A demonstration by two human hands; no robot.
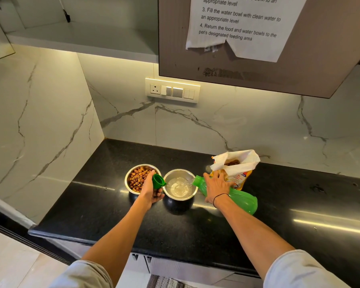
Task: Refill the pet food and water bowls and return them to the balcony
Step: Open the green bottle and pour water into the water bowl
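Two steel bowls stand side by side on the black counter (299, 204). The left bowl (133, 176) is full of brown kibble. The right bowl (180, 183) holds some water. My right hand (216, 187) grips a green bottle (242, 201), tilted with its mouth over the right bowl's rim, and water streams from it into the bowl. My left hand (151, 189) holds the green bottle cap (158, 181) between the two bowls, just above the kibble bowl's near edge.
An open pet food bag (236, 166) with a white folded top stands behind my right hand against the marble wall. A switch panel (173, 90) is on the wall above. A paper instruction sheet (243, 26) hangs on the upper cabinet.
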